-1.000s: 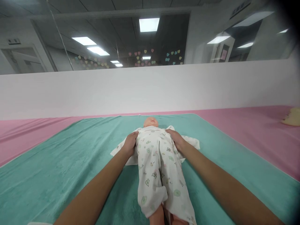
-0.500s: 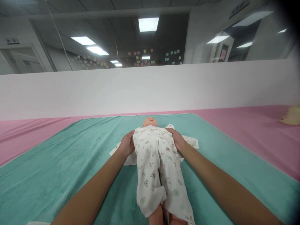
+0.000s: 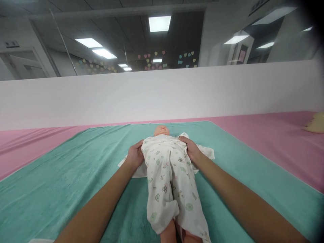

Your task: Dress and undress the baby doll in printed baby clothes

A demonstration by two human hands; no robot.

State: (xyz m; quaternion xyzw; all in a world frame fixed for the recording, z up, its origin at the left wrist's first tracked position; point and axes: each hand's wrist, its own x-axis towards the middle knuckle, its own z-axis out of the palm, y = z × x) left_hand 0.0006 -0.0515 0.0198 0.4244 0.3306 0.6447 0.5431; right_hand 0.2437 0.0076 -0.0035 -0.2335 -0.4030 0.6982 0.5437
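Observation:
A baby doll [image 3: 161,130] lies on its back, head away from me, its bare lower legs at the bottom edge of the view. White printed baby pants [image 3: 174,189] cover its legs and reach up to its waist or belly. My left hand [image 3: 135,156] is closed on the waistband's left side, thumb on top and the other fingers hidden. On the other side, my right hand [image 3: 190,148] pinches the waistband in the same way. A white printed baby top [image 3: 208,152] shows beneath, spreading out past both hands.
The doll lies on a teal blanket [image 3: 76,189] spread over a pink sheet [image 3: 268,141]. A low white wall [image 3: 152,98] with glass above it rises behind. A pale yellow object [image 3: 316,123] sits at the far right edge.
My left hand has shifted slightly left with the waistband, which is a little wider. My right hand keeps its hold and is almost still. The view tilts very slightly.

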